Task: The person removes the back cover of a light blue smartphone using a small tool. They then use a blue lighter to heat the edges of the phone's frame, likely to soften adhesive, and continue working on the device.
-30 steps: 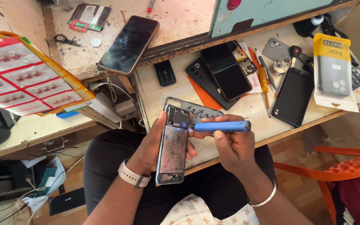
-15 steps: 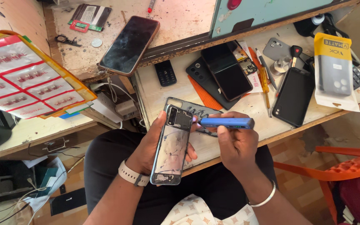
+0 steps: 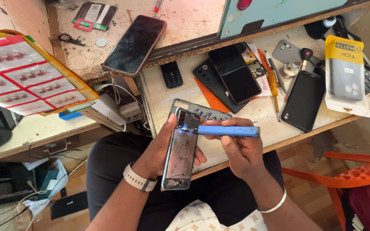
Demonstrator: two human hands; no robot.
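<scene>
- Phone point(image 3: 180, 149) with its back uncovered is lying tilted in the left hand point(image 3: 161, 154), over the lap and just below the tabletop point(image 3: 253, 115) edge; the fingers are curling round its long edge, the thumb pressing near the top.
- Right hand point(image 3: 240, 149) is closing round a blue pen-shaped tool point(image 3: 228, 131), held level, its tip touching the phone's upper end beside the camera block.
- Step in hand, as I judge it: working the tool tip into a fixing or seam at the top of the opened phone. The next move is likely calling for a steady left grip and light, straight pressure on the tip, since a slip could be scratching the exposed inside.
- Patterned back cover point(image 3: 202, 110) is lying on the tabletop, touching the phone's top end.
- Counting outward on the tabletop: four dark phones or cases are lying flat, one small keypad handset point(image 3: 171, 74), one grey phone case point(image 3: 285, 50), one packaged case in a yellow-topped sleeve point(image 3: 345, 72), one yellow-handled screwdriver point(image 3: 274, 85).
- On the higher shelf point(image 3: 185, 25), one large dark phone point(image 3: 135, 44) is resting at an angle, near one coin point(image 3: 101, 42).
- One white watch point(image 3: 138, 179) is sitting on the left wrist, one bangle point(image 3: 275, 204) on the right.
</scene>
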